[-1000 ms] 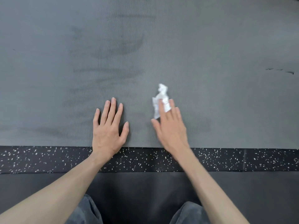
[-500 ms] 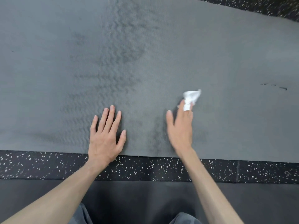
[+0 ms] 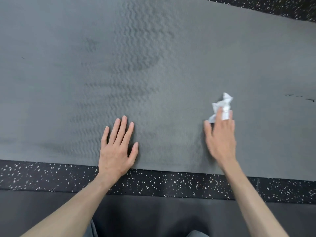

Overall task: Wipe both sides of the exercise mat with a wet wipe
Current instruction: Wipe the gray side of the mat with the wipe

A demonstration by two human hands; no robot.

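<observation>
Your left hand lies flat on the mat, fingers straight and slightly spread, palm down near the mat's near edge. Your right hand, well apart from the left along that same edge, presses the wipe onto the mat with straight fingers; the hand is blurred, so how the thumb lies is unclear. The crumpled white wipe sticks out past your fingertips, toward the mat's far edge. Darker streaks mark the mat beyond your left hand. The mat lies on a speckled floor, which shows along the mat's near edge and at its far right corner
</observation>
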